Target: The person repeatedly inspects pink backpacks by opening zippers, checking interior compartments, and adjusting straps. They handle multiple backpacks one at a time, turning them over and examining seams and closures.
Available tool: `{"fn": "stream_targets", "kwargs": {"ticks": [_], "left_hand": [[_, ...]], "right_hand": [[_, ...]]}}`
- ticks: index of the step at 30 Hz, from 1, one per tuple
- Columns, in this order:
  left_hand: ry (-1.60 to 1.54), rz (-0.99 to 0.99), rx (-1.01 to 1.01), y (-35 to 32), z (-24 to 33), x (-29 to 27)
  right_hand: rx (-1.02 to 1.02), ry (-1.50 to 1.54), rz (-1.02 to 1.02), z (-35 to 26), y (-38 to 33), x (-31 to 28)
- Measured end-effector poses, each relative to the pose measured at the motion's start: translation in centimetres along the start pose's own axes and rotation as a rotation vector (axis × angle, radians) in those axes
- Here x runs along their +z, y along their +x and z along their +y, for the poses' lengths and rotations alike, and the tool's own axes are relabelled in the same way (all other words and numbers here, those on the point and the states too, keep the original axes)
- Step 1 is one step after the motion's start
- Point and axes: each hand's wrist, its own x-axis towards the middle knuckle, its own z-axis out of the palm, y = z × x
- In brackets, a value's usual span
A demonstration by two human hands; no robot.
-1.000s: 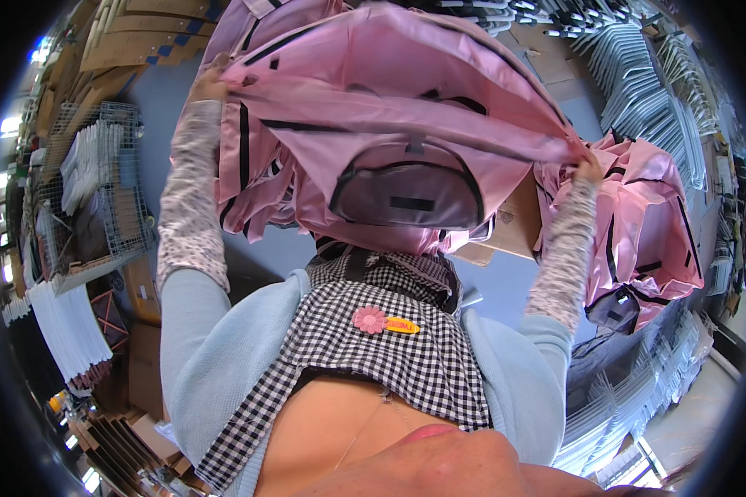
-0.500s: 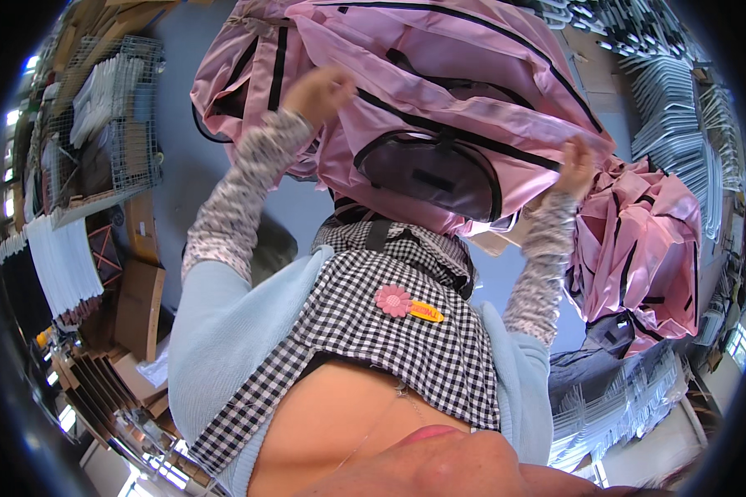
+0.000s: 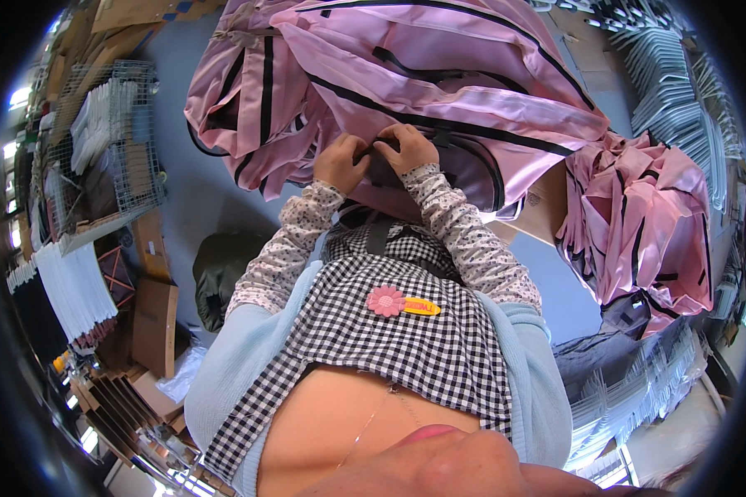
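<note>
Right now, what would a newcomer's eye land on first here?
The big pink satin garment with black trim fills the top centre, spread over the work surface. Both hands meet on it at its near edge, the left hand and right hand pinching a dark strip side by side. A second heap of pink fabric lies to the right, and stacked white hangers fill the upper right corner.

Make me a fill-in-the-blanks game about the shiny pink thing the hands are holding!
1. The left hand and the right hand both grip the garment, whose colour is ____.
2. The stripes on the garment are ____.
3. The wire basket lies on the person's ____ side.
4. The pin on the checked apron is shaped like a ____.

Missing words: pink; black; left; flower
</note>
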Motion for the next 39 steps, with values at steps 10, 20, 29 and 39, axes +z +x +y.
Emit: {"fn": "stream_targets", "kwargs": {"ticks": [10, 20, 29, 39], "left_hand": [[-0.029, 0.081, -0.071, -1.4, 0.2, -0.2], [0.175, 0.132, 0.418, 1.0, 5.8, -0.9], [0.119, 0.061, 0.770, 4.2, 12.8, 3.7], [-0.044, 0.310, 0.371, 1.8, 8.8, -0.4]], "right_hand": [[0.362, 0.058, 0.273, 1.5, -4.0, -6.1], [0.436, 0.108, 0.545, 2.0, -10.7, -12.7], [0.547, 0.226, 0.573, 3.2, -13.7, -13.1], [0.919, 1.105, 0.519, 12.8, -17.2, -8.9]]}}
